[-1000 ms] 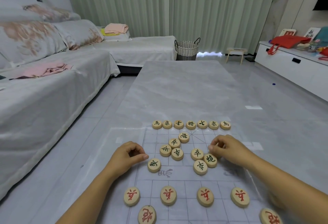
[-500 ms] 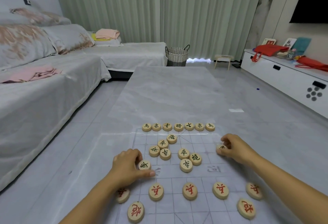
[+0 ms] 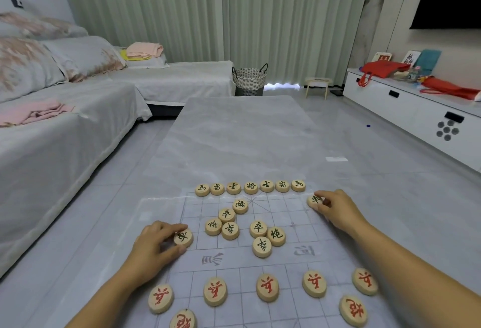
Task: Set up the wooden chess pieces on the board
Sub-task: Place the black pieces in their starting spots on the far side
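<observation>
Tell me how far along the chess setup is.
Done: seven black pieces line the far row, five red soldiers the near row. In hand: the left hand pinches the left chariot, the right hand the right chariot, likely bound for the far corners. Left: seven loose pieces clustered mid-board.

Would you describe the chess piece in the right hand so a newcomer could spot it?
On the board, find the far row of seven black-lettered pieces. Just off its right end, the right hand pinches a wooden disc, the only held piece on that side.

The cluster of black-marked pieces (image 3: 230, 230) crowds the board (image 3: 294, 213) centre; its river strip (image 3: 244, 260) offers free passage.
</observation>
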The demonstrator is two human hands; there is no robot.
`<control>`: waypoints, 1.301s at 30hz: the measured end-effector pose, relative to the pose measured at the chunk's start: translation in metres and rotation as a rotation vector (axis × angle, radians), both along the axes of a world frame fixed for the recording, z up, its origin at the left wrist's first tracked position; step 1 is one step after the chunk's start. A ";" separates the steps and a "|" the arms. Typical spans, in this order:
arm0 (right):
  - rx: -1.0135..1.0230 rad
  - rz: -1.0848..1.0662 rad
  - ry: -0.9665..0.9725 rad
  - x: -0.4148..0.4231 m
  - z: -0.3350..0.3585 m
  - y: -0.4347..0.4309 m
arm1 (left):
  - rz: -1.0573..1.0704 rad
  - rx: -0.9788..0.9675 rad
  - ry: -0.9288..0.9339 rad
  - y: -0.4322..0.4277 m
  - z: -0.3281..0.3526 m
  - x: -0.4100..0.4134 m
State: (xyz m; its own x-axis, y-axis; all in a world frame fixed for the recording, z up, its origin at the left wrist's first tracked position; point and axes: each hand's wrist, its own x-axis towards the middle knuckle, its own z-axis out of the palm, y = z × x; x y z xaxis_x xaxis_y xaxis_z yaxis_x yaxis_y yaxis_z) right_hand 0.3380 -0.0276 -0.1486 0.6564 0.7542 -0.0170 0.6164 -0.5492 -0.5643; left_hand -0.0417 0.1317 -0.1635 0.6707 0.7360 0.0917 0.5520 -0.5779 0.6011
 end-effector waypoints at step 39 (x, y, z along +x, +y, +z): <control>0.071 -0.147 -0.188 0.030 -0.017 0.039 | 0.259 -0.084 -0.088 0.043 0.006 0.028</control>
